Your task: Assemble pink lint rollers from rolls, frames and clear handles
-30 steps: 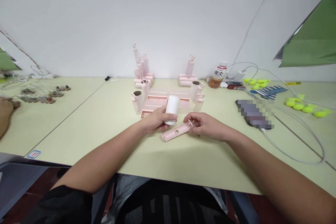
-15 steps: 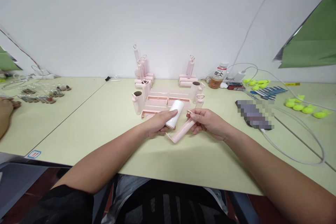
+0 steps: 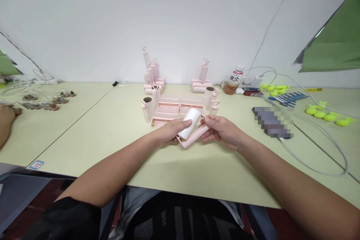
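My left hand [image 3: 171, 129] is closed around a white lint roller roll [image 3: 191, 120], its thumb lying on top. The roll tilts up to the right. My right hand [image 3: 222, 129] grips the right end of a pink lint roller frame [image 3: 193, 138], a trough-like piece with an upright tab at each end. The frame lies along the near side of the roll, with the roll between its end tabs. Whether the roll is seated in it I cannot tell. Just beyond my hands are flat pink cases [image 3: 168, 108] and a standing roll [image 3: 149, 109] with a brown core.
Further pink roller parts [image 3: 200, 85] stand and lie by the wall. To the right are a drink bottle [image 3: 233, 80], a phone [image 3: 271, 123] with a white cable, and yellow-green pieces [image 3: 330, 116]. Bagged items [image 3: 45, 101] and another person's hand [image 3: 6, 120] are at far left.
The pink frame has moved up and left against the roll; a gap showed between them before. The white roll has shifted slightly right and tilted flatter.
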`<state>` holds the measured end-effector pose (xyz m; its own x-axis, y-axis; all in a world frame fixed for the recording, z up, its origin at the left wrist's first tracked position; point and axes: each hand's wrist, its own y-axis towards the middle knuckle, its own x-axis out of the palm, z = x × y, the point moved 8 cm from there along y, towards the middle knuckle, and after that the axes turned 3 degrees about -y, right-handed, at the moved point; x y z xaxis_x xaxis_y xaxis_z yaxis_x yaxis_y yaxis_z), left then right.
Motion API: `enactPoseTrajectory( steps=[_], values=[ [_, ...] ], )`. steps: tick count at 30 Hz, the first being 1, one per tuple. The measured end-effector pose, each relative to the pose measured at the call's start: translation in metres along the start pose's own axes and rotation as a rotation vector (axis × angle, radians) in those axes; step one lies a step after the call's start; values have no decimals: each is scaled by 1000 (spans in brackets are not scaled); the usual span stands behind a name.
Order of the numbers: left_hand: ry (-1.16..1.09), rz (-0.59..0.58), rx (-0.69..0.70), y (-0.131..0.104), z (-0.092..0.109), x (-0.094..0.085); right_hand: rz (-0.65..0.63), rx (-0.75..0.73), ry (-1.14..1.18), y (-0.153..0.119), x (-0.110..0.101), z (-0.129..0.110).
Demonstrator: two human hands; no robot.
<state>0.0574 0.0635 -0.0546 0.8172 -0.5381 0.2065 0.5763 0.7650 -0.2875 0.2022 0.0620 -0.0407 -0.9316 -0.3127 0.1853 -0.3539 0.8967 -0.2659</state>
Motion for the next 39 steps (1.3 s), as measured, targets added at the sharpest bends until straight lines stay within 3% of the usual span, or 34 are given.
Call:
enactPoseTrajectory(
  steps=[9, 16, 26, 32, 39],
  values=[
    [72, -63, 77, -2, 9, 2, -10, 2, 11, -2, 3, -1],
    [489, -93, 385, -18, 44, 9, -126, -17, 5, -6, 12, -5],
    [899, -53, 364, -24, 44, 10, -178, 18, -78, -4, 14, 5],
    [949, -121, 384, -26, 46, 15, -190, 23, -83, -7, 16, 3],
    [1048, -105, 494, -28, 51, 17, -201, 57, -74, -9, 20, 4]
  ],
)
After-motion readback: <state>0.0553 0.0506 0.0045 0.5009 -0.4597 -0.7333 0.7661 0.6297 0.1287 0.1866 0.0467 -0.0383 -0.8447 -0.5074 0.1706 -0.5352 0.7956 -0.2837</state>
